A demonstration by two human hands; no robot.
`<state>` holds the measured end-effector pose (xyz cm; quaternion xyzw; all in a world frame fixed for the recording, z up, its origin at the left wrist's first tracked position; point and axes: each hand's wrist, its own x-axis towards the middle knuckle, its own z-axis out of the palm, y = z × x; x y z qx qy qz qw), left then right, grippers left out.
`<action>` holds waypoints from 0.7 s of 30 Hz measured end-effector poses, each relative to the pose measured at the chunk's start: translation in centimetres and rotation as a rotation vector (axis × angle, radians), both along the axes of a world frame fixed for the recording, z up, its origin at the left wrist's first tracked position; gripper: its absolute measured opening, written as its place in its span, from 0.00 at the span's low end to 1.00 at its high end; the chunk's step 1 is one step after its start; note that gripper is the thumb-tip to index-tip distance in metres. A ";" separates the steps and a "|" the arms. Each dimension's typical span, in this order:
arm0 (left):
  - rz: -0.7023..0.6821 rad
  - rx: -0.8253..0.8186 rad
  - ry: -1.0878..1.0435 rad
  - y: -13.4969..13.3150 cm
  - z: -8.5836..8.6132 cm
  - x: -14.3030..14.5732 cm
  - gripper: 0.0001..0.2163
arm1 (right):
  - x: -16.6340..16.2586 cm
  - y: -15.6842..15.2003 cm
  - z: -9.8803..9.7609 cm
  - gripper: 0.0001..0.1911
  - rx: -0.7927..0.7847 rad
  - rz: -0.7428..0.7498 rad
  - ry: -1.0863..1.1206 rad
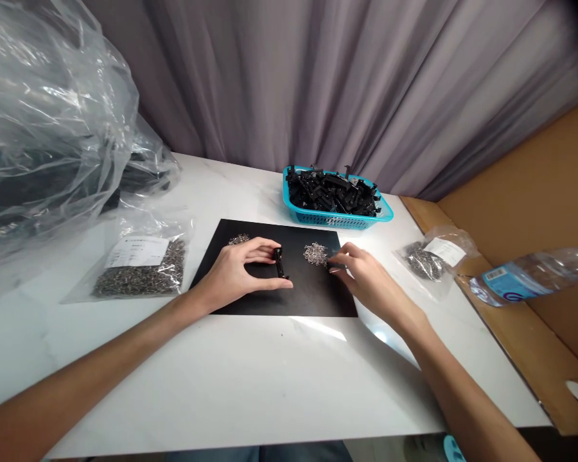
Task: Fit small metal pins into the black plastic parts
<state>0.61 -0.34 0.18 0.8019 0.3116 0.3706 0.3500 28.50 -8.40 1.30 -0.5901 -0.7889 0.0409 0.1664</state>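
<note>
My left hand (236, 273) grips a small black plastic part (279, 262) between thumb and fingertips, above a black mat (289, 301). The part stands roughly upright in the grip. At the right side of a pile of small silvery metal pieces (315, 254), my right hand (363, 273) has its thumb and fingers drawn together. Something dark shows at those fingertips, too small to make out. A second pile of metal pieces (239, 239) lies on the mat behind my left hand, partly hidden by it.
A blue basket (337, 222) heaped with black plastic parts stands behind the mat. Clear bags of metal pieces lie left (139, 273) and right (428, 260). A large plastic bag (52, 115) fills the far left. A plastic bottle (525, 276) lies by the cardboard (534, 173) at right.
</note>
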 end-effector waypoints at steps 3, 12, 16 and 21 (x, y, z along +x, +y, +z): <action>0.004 0.008 0.019 0.0 0.0 0.0 0.32 | -0.6 0.6 -0.1 0.10 0.035 -0.096 0.076; -0.023 0.065 0.079 -0.1 0.0 -0.1 0.31 | -0.1 0.9 0.1 0.08 -0.089 -0.016 0.493; -0.023 0.068 0.140 0.0 -0.3 -0.1 0.31 | -0.1 1.1 0.3 0.08 -0.053 0.006 0.496; -0.022 0.075 0.147 0.1 -0.5 -0.1 0.31 | 0.0 1.3 0.6 0.09 -0.097 -0.031 0.563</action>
